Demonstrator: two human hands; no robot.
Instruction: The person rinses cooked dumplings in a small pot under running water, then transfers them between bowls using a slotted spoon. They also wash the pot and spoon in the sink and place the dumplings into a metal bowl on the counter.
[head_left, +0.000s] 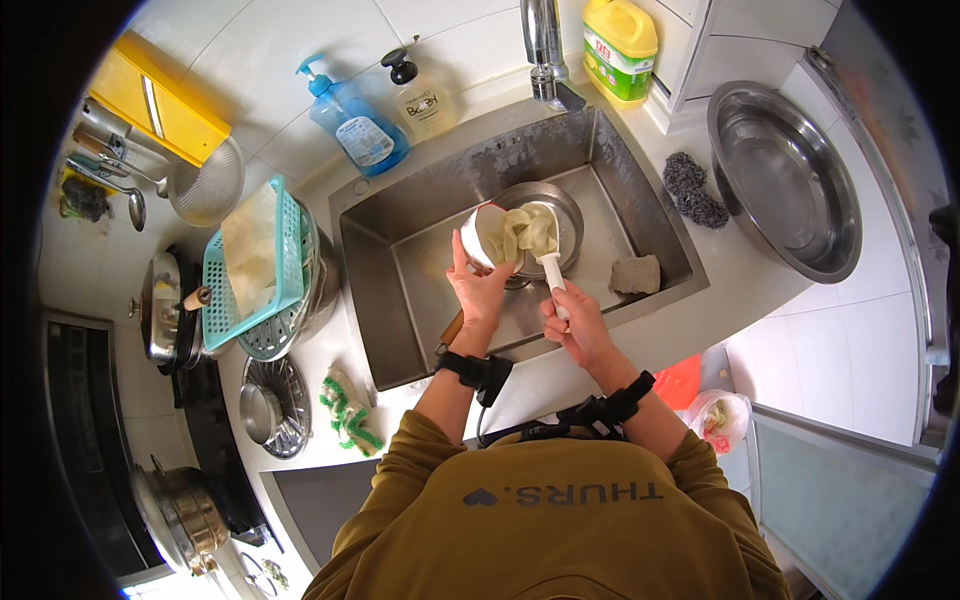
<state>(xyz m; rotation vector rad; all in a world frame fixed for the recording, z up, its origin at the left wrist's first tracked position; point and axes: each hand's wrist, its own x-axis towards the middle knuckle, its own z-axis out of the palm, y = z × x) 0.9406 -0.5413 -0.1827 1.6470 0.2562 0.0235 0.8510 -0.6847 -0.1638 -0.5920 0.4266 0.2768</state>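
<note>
Over the steel sink (420, 337), my left hand (480, 289) grips a white bowl (474, 234) with a red rim, tilted towards the right. My right hand (576, 319) is closed around the handle of a white ladle or scoop (551, 266). Pale, dumpling-like pieces of food (529, 227) fill the scoop and reach to the bowl's mouth, where the two touch or nearly touch. Beneath them a round metal pan (574, 217) lies in the sink, partly hidden; a brown handle (451, 330) shows beside my left wrist. A grey sponge-like block (634, 274) rests in the sink's right corner.
The faucet (544, 52) rises behind the sink, between pump bottles (360, 124) and a yellow jug (621, 52). Steel wool (694, 190) and a large metal basin (787, 180) are on the right. A turquoise basket (289, 262) and a green-and-white cloth (347, 412) are on the left.
</note>
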